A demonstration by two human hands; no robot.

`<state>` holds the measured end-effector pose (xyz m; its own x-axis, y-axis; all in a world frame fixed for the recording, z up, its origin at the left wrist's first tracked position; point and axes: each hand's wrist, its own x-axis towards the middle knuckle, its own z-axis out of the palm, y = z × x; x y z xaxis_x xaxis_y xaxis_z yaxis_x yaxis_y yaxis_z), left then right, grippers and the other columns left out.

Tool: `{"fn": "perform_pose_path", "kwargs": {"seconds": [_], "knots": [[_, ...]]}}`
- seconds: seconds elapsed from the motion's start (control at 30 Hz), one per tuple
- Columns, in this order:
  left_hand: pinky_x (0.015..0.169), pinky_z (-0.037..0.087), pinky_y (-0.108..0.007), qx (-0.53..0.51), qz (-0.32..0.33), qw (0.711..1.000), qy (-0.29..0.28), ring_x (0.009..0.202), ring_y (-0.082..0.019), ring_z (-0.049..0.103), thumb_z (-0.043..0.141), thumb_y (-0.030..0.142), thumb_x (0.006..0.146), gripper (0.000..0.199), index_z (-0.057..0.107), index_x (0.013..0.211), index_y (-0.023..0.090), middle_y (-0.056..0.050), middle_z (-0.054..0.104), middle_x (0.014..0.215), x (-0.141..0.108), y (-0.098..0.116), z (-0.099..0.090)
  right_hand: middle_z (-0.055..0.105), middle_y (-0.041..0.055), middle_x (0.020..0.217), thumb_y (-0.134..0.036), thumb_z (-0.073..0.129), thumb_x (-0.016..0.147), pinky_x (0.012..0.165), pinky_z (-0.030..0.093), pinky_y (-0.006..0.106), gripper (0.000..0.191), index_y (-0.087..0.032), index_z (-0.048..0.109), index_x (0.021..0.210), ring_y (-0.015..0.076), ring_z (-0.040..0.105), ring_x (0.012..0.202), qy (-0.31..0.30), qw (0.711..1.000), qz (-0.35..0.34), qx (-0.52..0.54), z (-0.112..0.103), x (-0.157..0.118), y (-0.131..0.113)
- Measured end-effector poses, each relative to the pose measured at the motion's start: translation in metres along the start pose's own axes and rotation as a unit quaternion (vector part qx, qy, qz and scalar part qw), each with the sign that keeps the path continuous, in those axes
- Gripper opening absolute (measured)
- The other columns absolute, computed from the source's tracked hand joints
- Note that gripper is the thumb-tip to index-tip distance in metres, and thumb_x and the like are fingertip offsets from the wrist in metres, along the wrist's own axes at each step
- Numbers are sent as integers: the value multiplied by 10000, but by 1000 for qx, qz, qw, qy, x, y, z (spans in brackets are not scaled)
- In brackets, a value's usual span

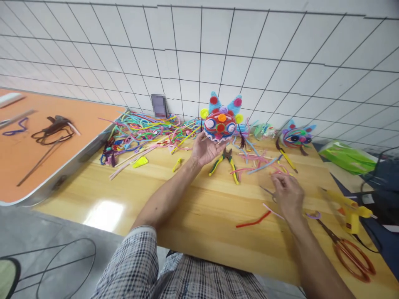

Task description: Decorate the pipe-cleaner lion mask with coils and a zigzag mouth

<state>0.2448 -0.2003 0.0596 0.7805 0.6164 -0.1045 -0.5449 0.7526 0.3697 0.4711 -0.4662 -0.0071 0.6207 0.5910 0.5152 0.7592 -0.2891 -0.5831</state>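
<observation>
My left hand (207, 150), palm up, holds a colourful pipe-cleaner animal head (220, 124) above the table. The head has blue pointed ears, round white eyes and dark tassels at its sides. My right hand (288, 193) is closed in a pinch over the table's right part; whatever its fingers hold is too small to make out. Just left of it lies a partly hidden thin metal tool (268, 192). A red pipe cleaner (254, 222) and a pale pink one (272, 210) lie nearer to me. Between my hands are yellow-and-green pliers (227, 164).
Loose pipe cleaners (152, 128) heap along the wall, a phone (159, 104) behind them. A second animal head (296, 135) stands at the back right. Scissors (352, 253) and a yellow glue gun (352, 211) lie on the right. An orange board (62, 162) adjoins on the left.
</observation>
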Motion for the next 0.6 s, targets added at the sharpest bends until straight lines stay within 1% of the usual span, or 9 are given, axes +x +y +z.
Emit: {"fn": "perform_pose_path", "kwargs": {"seconds": [0.1,0.17,0.27,0.33,0.37,0.43,0.5,0.6], "knots": [[1196,585,-481,-3,21,1000,0,1376,-327,743,473,527,1099,555,645,1497,180,-165,831,1315,1,7,3,825,126,967,-542,605,969,955,593,518,328,-274,769,876,327,756,947,17,1000,15,2,-7,3,2],[1195,586,-487,-7,36,999,-6,1387,-327,736,454,533,1108,559,645,1492,175,-166,827,1324,3,15,3,834,116,960,-551,647,953,965,606,515,323,-273,800,892,326,774,945,27,999,29,13,-12,2,-1],[1178,598,-483,-11,57,998,-26,1384,-324,738,407,539,1126,572,662,1468,158,-175,827,1312,6,29,4,839,99,918,-561,695,912,921,635,511,344,-254,838,970,321,796,880,43,994,82,57,-13,0,0],[1169,604,-483,-11,66,997,-31,1380,-325,741,409,549,1129,575,673,1458,158,-175,823,1323,7,34,5,844,103,908,-589,685,912,883,647,517,413,-241,846,1065,328,806,854,45,990,115,70,-10,0,5],[1168,604,-491,-12,67,997,-30,1381,-330,740,421,555,1127,573,676,1456,161,-174,819,1335,8,35,6,847,115,910,-608,671,918,875,650,523,453,-235,844,1108,337,810,852,42,990,121,67,-8,1,8],[1172,600,-511,-19,59,998,-31,1388,-341,734,441,562,1124,569,680,1451,164,-177,812,1354,8,32,8,849,141,925,-647,622,935,896,647,545,524,-222,836,1154,358,815,880,38,992,109,44,-3,3,14],[1178,597,-511,-27,36,998,-37,1394,-341,730,428,553,1130,566,687,1438,155,-185,815,1343,7,25,10,847,156,963,-674,580,940,937,640,565,571,-212,826,1166,360,812,907,38,996,84,19,1,6,19],[1167,606,-493,-34,-3,998,-45,1371,-326,747,395,519,1143,555,701,1415,145,-180,839,1269,4,13,15,824,166,962,-715,572,902,932,634,572,603,-195,820,1080,328,774,836,53,997,41,-24,4,12,22]]}}
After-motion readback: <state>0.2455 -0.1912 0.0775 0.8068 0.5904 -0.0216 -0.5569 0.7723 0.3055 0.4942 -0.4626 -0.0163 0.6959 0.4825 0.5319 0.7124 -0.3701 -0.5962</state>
